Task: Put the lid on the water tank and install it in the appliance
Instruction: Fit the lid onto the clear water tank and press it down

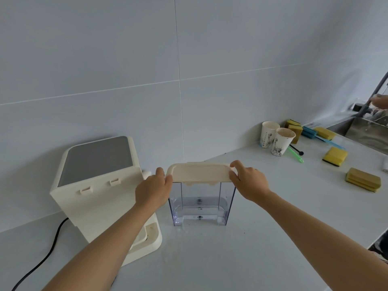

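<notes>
A clear water tank stands upright on the white counter, just right of the cream appliance. A cream lid lies across the tank's top. My left hand grips the lid's left end and my right hand grips its right end. The appliance has a grey top panel, two tabs on its near face and an open base slot on its right side, partly hidden by my left forearm.
A black power cord runs from the appliance toward the front left. Two paper cups, several yellow sponges, a green stick and a blue brush lie at the back right. A steel sink sits far right, with another person's hand above it.
</notes>
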Available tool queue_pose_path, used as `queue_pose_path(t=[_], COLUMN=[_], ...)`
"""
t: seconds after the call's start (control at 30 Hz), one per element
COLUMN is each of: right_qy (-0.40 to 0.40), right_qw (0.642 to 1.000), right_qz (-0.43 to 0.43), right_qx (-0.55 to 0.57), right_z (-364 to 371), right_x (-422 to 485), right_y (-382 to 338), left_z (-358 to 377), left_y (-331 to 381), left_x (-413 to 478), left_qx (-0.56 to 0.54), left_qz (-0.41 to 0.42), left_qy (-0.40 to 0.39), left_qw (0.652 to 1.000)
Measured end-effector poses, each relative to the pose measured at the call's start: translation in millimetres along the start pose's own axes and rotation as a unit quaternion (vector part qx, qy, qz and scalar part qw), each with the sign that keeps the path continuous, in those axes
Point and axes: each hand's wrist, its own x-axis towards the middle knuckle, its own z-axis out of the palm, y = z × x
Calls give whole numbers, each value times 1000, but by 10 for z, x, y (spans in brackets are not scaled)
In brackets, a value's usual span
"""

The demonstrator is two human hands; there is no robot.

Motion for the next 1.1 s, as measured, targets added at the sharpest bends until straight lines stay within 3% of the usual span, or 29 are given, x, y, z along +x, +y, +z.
queue_pose_path(t=[0.1, 0.23, 0.3, 0.47, 0.67, 1.1], right_qy=[-3, -45, -78, -156, -165, -189], right_qw=[999, 981, 957, 919, 939, 948], right_qz=[26, 74, 99, 122, 105, 108], right_qx=[34, 173, 260, 340, 284, 234], right_z=[-47, -82, -73, -8, 4, -63], right_x=[66, 220, 303, 406, 420, 291], right_y=[10, -51, -107, -242, -243, -187], left_z=[-9, 38, 71, 124, 213, 344], left_y=[53, 149, 218, 429, 564, 563], left_x=[-25, -63, -100, -168, -127, 100], left_qx=[-157, -443, -500, -563, -577, -573], left_qz=[-86, -229, -273, -322, -347, -312], left_qy=[-23, -61, -69, -46, -69, -35], left_qw=[984, 865, 819, 760, 736, 757])
